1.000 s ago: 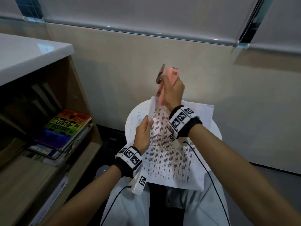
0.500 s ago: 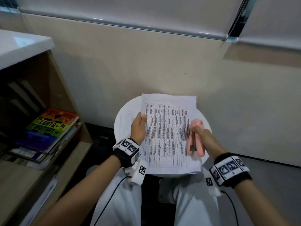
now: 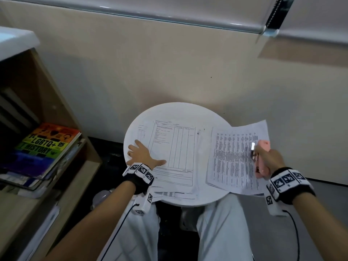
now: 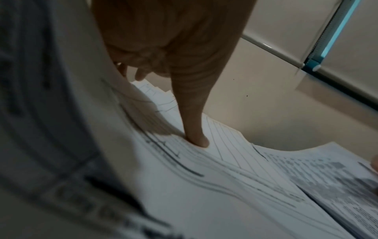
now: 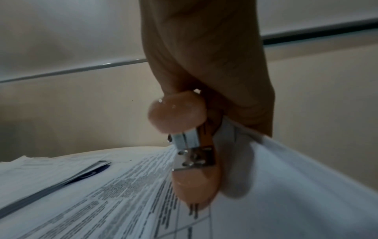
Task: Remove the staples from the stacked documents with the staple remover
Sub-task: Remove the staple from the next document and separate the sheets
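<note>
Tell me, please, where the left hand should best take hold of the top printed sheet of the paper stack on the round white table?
Probably its left long edge, from the left. The left hand already lies flat on the top printed sheet there, thumb pressing it, and the stack's edges fan loose, so sliding fingers under that side should lift it.

Stacked documents (image 3: 175,153) flat on round table, printed sheets (image 3: 235,157) overhanging beside them, pink staple remover (image 3: 260,159) atop sheets.
</note>
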Tool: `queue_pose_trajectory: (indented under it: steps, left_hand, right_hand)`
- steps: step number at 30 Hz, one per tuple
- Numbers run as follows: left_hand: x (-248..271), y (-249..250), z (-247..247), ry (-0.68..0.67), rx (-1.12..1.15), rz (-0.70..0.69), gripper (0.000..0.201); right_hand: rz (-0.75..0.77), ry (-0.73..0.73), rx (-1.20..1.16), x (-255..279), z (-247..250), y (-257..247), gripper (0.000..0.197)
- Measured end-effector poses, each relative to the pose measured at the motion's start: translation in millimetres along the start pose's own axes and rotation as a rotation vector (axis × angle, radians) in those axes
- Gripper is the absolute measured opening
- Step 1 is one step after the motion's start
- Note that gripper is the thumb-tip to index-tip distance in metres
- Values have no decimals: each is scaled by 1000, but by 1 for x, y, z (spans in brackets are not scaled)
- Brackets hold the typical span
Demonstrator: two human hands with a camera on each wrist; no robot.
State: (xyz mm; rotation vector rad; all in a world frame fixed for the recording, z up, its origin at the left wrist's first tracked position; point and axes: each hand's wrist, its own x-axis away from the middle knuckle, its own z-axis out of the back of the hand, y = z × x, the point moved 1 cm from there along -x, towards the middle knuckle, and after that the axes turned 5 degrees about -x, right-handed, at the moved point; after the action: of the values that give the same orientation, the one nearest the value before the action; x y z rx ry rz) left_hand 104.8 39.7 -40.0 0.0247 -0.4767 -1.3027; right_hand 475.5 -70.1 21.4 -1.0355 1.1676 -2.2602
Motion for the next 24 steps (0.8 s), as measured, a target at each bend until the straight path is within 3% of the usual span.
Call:
queue_pose_trajectory:
  steps: [7,13,15,16,19,21,24]
  left_hand:
    - [-4,-18,10,44,46,-50,109]
    - [-21,-47,29,69,46,-5,89]
    - [-22,-48,30,65,75,-6,88]
    - [-21,-48,30,68,84,-12,87]
    - [-20,-46,30,91,110,-63,70]
    - [-18,-47,29,113,136,-108,45]
    - [-12,-51,22,206,179,-144,29]
  right_hand:
    - [20,-34,-4,-13,-49,-13,29]
    - [71,-69,14,-43,-93,-11,44]
    - [82,-44,41,-48,-107,-10,57]
    - [134,21,123,-44,-112,-12,61]
    - [404,161,427,-16,-117,-17,40]
    - [471,77,416,2,-118,-14,43]
    - [248,-175,122,5,-124,3,44]
